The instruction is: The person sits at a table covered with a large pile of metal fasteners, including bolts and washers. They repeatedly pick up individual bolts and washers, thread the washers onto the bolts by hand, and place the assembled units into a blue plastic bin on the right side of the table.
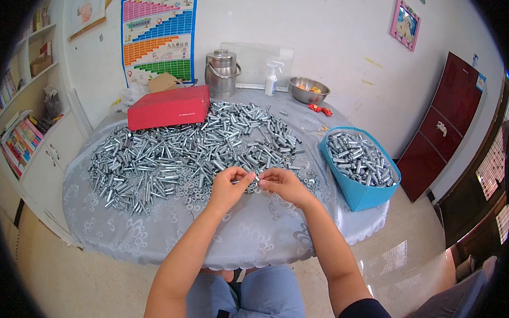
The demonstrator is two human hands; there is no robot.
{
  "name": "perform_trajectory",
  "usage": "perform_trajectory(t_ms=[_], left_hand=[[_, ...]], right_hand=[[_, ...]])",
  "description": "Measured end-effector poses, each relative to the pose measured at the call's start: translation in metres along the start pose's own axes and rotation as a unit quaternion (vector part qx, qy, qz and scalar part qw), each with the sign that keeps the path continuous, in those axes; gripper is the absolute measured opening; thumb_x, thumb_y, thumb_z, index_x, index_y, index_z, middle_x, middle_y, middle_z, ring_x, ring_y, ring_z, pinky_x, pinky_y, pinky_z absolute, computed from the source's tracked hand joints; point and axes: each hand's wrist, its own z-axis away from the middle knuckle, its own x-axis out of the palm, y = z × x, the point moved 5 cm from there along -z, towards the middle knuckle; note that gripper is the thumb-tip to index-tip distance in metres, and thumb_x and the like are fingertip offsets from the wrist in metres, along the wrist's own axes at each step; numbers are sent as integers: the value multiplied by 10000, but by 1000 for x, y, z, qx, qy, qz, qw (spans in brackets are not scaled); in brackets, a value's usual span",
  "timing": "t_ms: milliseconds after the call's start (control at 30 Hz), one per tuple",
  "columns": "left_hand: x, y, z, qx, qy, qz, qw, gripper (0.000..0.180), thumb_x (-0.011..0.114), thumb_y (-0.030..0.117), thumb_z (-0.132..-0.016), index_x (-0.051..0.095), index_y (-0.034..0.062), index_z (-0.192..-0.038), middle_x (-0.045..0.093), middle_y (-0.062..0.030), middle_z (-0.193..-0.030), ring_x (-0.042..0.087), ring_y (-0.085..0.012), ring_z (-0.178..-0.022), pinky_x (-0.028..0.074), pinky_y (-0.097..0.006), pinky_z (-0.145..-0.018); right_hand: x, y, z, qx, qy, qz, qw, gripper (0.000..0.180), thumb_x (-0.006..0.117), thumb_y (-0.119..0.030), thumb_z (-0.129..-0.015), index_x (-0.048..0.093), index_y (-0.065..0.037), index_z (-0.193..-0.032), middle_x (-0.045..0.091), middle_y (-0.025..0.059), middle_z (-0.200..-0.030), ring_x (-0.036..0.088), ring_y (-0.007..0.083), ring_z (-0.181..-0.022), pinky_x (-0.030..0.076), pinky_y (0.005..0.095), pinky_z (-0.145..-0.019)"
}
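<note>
Both hands meet over the table's near edge: left hand [229, 184] and right hand [281, 182] pinch one small metal bolt [253, 177] between their fingertips. Just beyond lies the big heap of bolts [187, 148] on the grey tablecloth [252, 232]. Blue bin [362, 168] at right, red box [168, 106] behind.

A heap of metal bolts [182, 151] covers the middle and left of the round table [263, 232]. A flat box [168, 106] lies on the heap's far left edge. Behind it stand a lidded metal pot [221, 72], a spray bottle [272, 80] and a bowl [308, 89] (in that order, left to right). A bin [359, 167] of bolts sits at the table's right edge.
</note>
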Motion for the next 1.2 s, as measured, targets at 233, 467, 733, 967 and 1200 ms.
perform_trajectory(t_ms=[233, 467, 733, 967, 1200], left_hand=[[2, -1, 0, -8, -29, -32, 999, 187, 636, 186, -789, 592, 8, -752, 593, -22, -680, 526, -71, -639, 411, -215, -582], [2, -6, 1, -14, -30, -4, 999, 180, 615, 164, -797, 575, 1, -732, 583, -22, -662, 513, -71, -623, 411, -226, -577], [3, -6, 0, 14, -29, -37, 999, 195, 605, 183, -812, 579, 5, -735, 561, 5, -639, 471, -50, -574, 377, -208, -524], [6, -21, 2, -29, -53, -70, 996, 239, 597, 232, -797, 586, -4, -760, 581, -38, -648, 496, -94, -582, 393, -254, -539], [5, -15, 2, -26, -43, -59, 997, 188, 573, 184, -829, 577, 9, -760, 569, -6, -643, 487, -61, -579, 376, -210, -528]], right_hand=[[-2, -1, 1, -27, 7, 15, 1000, 218, 615, -129, -809, 583, -4, -986, 604, 31, -858, 559, 98, -783, 456, 247, -705], [-1, -2, 1, -50, 10, 50, 997, 203, 610, -110, -810, 589, 15, -969, 608, 34, -826, 556, 82, -754, 454, 225, -677], [-3, -3, 2, -60, 23, 82, 995, 198, 609, -96, -807, 589, 19, -967, 605, 28, -801, 547, 70, -734, 448, 220, -663], [-2, -3, 3, -69, 36, 134, 988, 176, 608, -85, -801, 593, 15, -945, 596, 23, -759, 528, 66, -687, 430, 214, -623], [0, -5, 4, -79, 36, 111, 990, 167, 605, -83, -805, 591, 16, -938, 600, 30, -768, 537, 75, -701, 439, 222, -644]])
